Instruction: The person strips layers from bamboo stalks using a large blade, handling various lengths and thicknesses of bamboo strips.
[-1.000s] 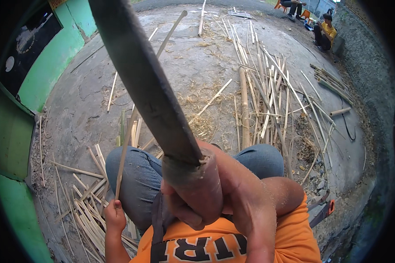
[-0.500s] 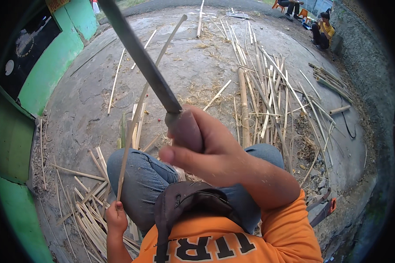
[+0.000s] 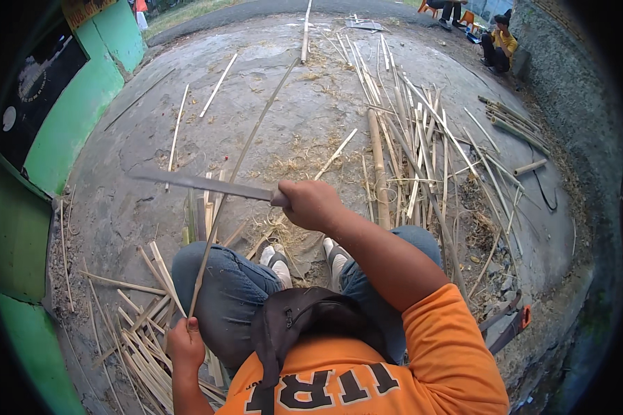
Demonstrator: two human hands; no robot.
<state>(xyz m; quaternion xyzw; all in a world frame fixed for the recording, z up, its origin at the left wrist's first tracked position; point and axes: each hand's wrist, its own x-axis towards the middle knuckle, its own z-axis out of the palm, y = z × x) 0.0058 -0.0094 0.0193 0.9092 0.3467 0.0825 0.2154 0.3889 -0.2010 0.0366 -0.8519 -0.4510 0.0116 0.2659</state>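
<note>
My right hand (image 3: pixel 311 205) is wrapped around the handle of a machete (image 3: pixel 218 185), held out in front of my knees. Its long blade points left and passes across the line of a bamboo strip (image 3: pixel 250 142); whether they touch I cannot tell. Down beside my left thigh, my left hand (image 3: pixel 186 344) grips the near end of that strip, thumb on top. From there the strip slants away over my left knee toward the far middle of the ground.
Split bamboo pieces (image 3: pixel 142 360) lie heaped at my left. Ahead on the right are more strips and a thick bamboo pole (image 3: pixel 378 166). A saw (image 3: pixel 512 328) with an orange handle lies right of me. A person (image 3: pixel 500 45) sits by the far right wall.
The machete has come down from in front of my chest, its blade swinging from upright to pointing left. My right arm has stretched forward. The strip's far end now reaches lower and farther away.
</note>
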